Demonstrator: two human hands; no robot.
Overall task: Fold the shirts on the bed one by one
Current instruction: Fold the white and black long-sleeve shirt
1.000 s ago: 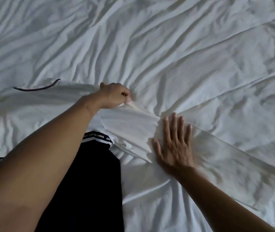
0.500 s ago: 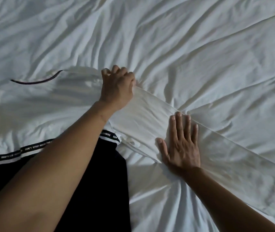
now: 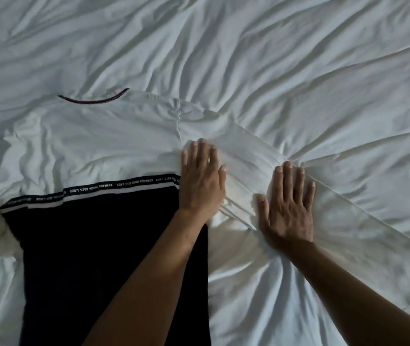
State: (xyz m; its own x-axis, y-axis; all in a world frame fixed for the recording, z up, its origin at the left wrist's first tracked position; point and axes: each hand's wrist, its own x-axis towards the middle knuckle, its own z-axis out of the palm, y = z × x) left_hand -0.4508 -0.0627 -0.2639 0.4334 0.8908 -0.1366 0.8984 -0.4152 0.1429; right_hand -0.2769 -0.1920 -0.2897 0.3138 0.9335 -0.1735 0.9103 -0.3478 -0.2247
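Left hand (image 3: 202, 181) now flat, shirt (image 3: 99, 151) part-offscreen

A white-and-black fabric shirt (image 3: 99, 146) lies flat on the rumpled white bed sheet (image 3: 298, 58), filling the left and middle. Its thin dark curved collar trim (image 3: 94, 98) is at the far edge, and its black lower panel (image 3: 99, 258) is nearest the person. A narrow lettered black-and-white band (image 3: 114, 188) crosses between the two. The long white fabric sleeve (image 3: 361, 221) runs from the shirt's right shoulder diagonally towards the near right. The left hand (image 3: 201, 181) rests flat on the shirt's right edge, over the band's right end. The right hand (image 3: 288, 206) lies flat on the sleeve, just to the right, the two hands apart.
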